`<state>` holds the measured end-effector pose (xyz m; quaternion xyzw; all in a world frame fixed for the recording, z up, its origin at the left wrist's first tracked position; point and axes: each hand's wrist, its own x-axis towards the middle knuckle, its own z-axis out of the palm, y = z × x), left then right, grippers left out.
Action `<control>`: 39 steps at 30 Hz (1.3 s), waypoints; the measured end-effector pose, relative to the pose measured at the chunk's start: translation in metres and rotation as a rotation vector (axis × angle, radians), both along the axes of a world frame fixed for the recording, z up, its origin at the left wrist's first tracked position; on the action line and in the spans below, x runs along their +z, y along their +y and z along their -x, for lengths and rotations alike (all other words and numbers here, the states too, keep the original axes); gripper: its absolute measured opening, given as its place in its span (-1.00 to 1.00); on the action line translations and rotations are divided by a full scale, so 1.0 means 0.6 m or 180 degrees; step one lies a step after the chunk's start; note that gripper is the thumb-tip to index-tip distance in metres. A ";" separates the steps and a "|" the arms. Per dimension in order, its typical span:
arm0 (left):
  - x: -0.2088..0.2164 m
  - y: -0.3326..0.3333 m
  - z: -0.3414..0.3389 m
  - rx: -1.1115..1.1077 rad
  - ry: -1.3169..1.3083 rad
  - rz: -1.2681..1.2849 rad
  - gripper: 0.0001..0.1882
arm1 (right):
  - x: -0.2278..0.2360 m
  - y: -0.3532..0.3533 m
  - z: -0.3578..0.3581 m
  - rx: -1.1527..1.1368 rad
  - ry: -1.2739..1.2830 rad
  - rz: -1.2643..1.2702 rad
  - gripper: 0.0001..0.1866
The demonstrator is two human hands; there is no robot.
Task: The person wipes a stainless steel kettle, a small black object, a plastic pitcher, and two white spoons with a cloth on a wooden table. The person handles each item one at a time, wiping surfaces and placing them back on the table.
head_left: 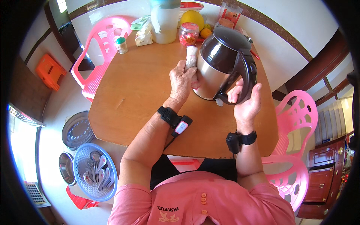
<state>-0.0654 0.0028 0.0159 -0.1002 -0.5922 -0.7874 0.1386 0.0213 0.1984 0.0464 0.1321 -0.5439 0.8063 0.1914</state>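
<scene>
An electric kettle (214, 56) with a black lid and handle and a steel lower body stands at the right of the wooden table (146, 93). It looks slightly tilted; whether its base is fully on the table I cannot tell. My right hand (247, 105) is closed round the lower part of its handle, with fingers through the loop. In my left hand (181, 80) is a bunched whitish cloth (191, 55), held against the kettle's left side. Part of the cloth is hidden by the fingers.
Behind the kettle stand a jar with red contents (188, 34), a tall pitcher (165, 22), a yellow round fruit (192, 19) and a tissue pack (144, 36). A green-lidded shaker (121, 45) is at the far left. Pink chairs (99, 71) flank the table; a blue basket of spoons (84, 180) sits lower left.
</scene>
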 end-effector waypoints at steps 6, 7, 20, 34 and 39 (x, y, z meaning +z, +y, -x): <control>0.025 0.002 -0.023 0.0419 0.1313 0.0536 -0.84 | 0.010 0.017 0.005 0.0092 0.0179 -0.0219 -0.29; 0.030 0.003 -0.024 0.0521 0.1560 0.0731 -0.81 | 0.011 0.010 0.007 -0.0189 0.0192 -0.0138 -0.33; 0.050 0.027 -0.062 0.0754 0.2838 0.1674 -0.62 | 0.034 0.002 -0.011 -0.0662 0.0094 -0.0498 -0.55; 0.055 -0.021 -0.019 0.0343 0.1601 0.0718 -0.44 | 0.047 0.011 -0.021 0.0172 0.0079 -0.0517 -0.67; 0.051 -0.004 -0.029 0.0648 0.1785 0.0975 -0.37 | 0.041 0.011 -0.020 0.0139 0.0016 -0.0433 -0.66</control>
